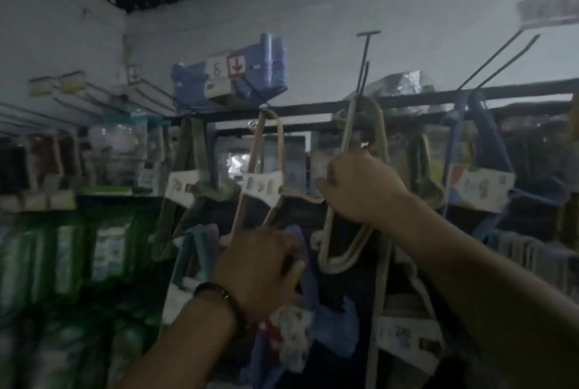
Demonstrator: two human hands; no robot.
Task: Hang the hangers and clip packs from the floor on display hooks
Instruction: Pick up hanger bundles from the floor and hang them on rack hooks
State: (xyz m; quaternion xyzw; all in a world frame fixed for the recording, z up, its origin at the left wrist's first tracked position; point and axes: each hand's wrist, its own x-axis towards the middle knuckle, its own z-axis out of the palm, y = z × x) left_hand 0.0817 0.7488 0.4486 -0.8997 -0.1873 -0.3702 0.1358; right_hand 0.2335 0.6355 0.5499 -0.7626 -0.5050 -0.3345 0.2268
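My right hand (pixel 360 188) grips a pack of cream hangers (pixel 344 250), raised to the dark display hook (pixel 363 75) on the top bar; the pack's hooks loop up near that bar. Lower down, my left hand (pixel 260 269) is curled round a blue pack with a white and red label (pixel 291 335), held in front of the rack. To the left, a pink hanger pack (pixel 266 169) with a white card hangs from the bar, and an olive green pack (pixel 188 182) hangs beside it. A blue hanger pack (pixel 476 169) hangs at the right.
The dark horizontal bar (pixel 313 109) carries several long hooks; two bare ones (pixel 501 56) stick out at the upper right. Blue packs (pixel 232 78) sit on top at the left. Green boxed goods (pixel 94 250) fill the lower left shelves. The picture is dim and blurred.
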